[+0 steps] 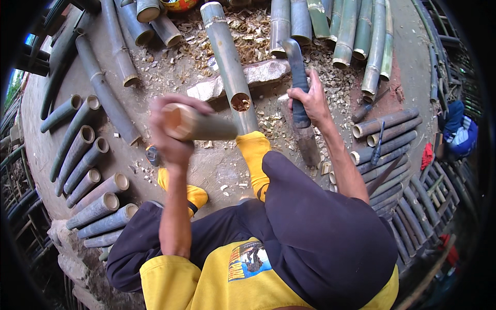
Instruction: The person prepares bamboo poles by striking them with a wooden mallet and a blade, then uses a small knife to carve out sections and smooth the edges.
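My left hand (173, 147) is wrapped round a short bamboo section (214, 128), raised above the ground with its pale cut end toward the upper left; both are slightly smeared by motion. In my right hand (311, 98) is a machete (296, 64) with a hooked tip pointing away from me and a dark wrapped grip. The brown lower end of its handle hangs below my fist. Between my hands a long bamboo pole (227, 59) rests across a pale rough block (266, 72). A round hole with chips inside is cut near its close end, beside my yellow-socked foot (253, 152).
Several cut bamboo pieces (95, 212) are lined up at the left, and others (392, 150) are stacked at the right. Long poles (343, 41) lie at the far side. Wood chips (253, 26) litter the ground. A pointed dark-handled tool (378, 147) lies on the right stack.
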{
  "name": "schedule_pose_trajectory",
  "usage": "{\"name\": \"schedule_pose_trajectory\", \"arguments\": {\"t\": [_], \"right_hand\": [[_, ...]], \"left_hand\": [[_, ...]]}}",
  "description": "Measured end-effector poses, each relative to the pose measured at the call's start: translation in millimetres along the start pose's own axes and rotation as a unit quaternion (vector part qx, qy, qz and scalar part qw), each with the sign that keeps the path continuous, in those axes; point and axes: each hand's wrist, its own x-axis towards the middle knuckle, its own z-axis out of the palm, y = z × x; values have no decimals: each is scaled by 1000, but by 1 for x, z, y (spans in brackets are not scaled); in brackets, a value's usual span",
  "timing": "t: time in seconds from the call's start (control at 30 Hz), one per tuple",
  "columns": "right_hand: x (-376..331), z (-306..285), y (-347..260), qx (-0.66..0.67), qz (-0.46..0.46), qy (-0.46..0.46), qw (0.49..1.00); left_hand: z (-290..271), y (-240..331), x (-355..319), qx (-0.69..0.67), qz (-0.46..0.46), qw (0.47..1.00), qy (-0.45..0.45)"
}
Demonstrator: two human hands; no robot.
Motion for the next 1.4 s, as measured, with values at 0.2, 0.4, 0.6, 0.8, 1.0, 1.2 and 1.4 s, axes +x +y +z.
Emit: {"name": "schedule_pose_trajectory", "arguments": {"t": [0.2,0.4,0.6,0.8,1.0,1.2,1.4], "right_hand": [[79,43,-86,33,-112,-160,980],[231,131,-177,-172,-216,-191,942],[338,173,-117,-251,-231,-204,918],[123,87,-62,-99,-134,-167,972],[-60,38,31,-117,-50,-169,977],[-59,54,75,-181,-30,-103,978],[-5,24,49,-417,-143,-189,877]], "left_hand": [[-129,6,48,282,-81,885,362],[-105,-25,18,318,-69,874,361],[-83,-81,7,256,-96,931,241],[-42,-65,6,10,-337,941,0],[9,-91,-4,-19,-509,852,-120],[7,-162,3,304,-462,828,-96],[31,-160,2,58,-416,907,28]]}}
